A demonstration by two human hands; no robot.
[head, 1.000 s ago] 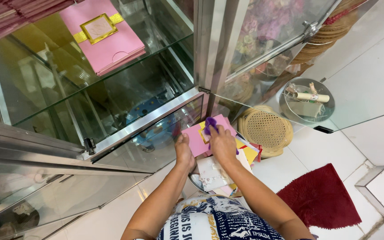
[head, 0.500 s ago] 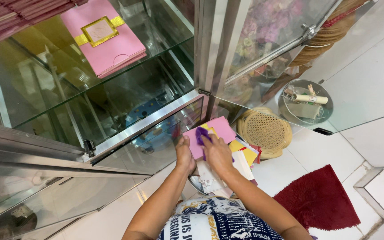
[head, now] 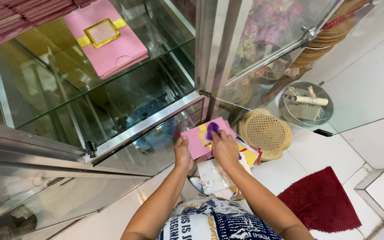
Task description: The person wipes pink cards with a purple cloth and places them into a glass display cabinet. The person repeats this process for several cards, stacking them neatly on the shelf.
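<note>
The head view looks straight down past a patterned blue-and-white shirt to two bare forearms reaching toward the base of a glass display cabinet (head: 112,102) with brushed metal framing. The left hand (head: 183,153) is closed on the lower left edge of a flat pink card (head: 196,140), a stiff rectangle with a yellow band across it. The right hand (head: 224,149) presses down on the same card from the right, fingers curled around a small purple cloth (head: 213,130), soft and crumpled, which lies against the card's yellow band. The card is held just above a loose pile of cards (head: 227,171) in white, yellow and red, stacked unevenly on the tiled floor, close to the cabinet's lower glass door.

Just right of the pile sits a round woven cane tray (head: 265,133), its centre an open lattice and its rim thickly coiled. Farther right, a round metal bowl (head: 305,106) holds a rolled paper scroll. A dark red shaggy mat (head: 318,202) lies on the smooth white tiles at lower right. On the upper glass shelf rests a stack of pink envelopes (head: 110,42), the top one banded in gold with a square gold-framed label.
</note>
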